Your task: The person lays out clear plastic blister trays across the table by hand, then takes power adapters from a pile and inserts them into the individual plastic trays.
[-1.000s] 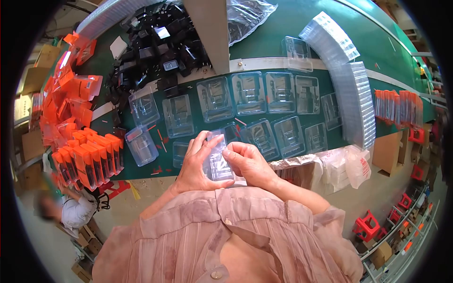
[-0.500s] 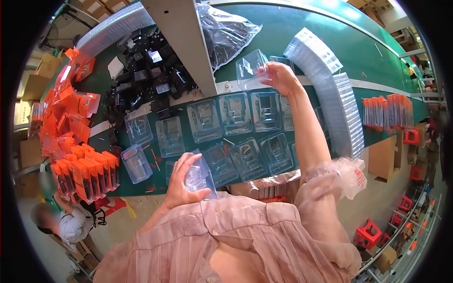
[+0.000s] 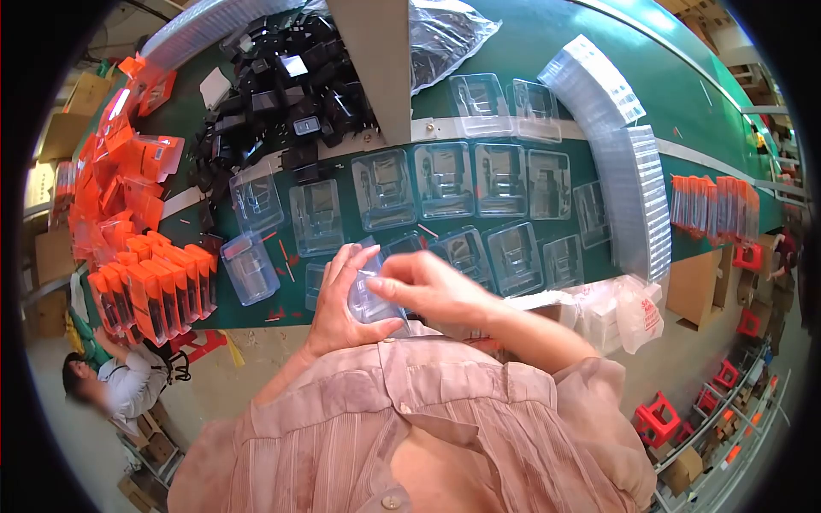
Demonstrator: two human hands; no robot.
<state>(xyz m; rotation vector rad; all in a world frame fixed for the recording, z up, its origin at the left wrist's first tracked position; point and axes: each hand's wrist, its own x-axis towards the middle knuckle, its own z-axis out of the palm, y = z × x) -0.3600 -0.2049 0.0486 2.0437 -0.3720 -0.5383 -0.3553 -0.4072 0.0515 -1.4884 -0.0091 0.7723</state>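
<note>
Close to my body, my left hand (image 3: 338, 299) is wrapped round some clear plastic blister trays (image 3: 369, 301), which look nested together. My right hand (image 3: 419, 286) has its fingers curled and its thumb against the upper edge of these trays; the exact grip is partly hidden. Beyond both hands, rows of single clear blister trays (image 3: 385, 190) lie spread on the green table (image 3: 342, 167). Two more trays, one of them an upright-lying shell (image 3: 479, 104), rest past the metal strip.
Black plug-like parts (image 3: 291, 94) are heaped at the back left beside a grey post (image 3: 372, 68). Orange-topped packs (image 3: 158, 286) stand at the left. Long nested tray stacks (image 3: 637, 201) curve along the right. A person (image 3: 120, 376) is at lower left.
My right hand has let go of a tray beyond the metal strip and come back to the trays in my left hand. The camera view has shifted slightly.
</note>
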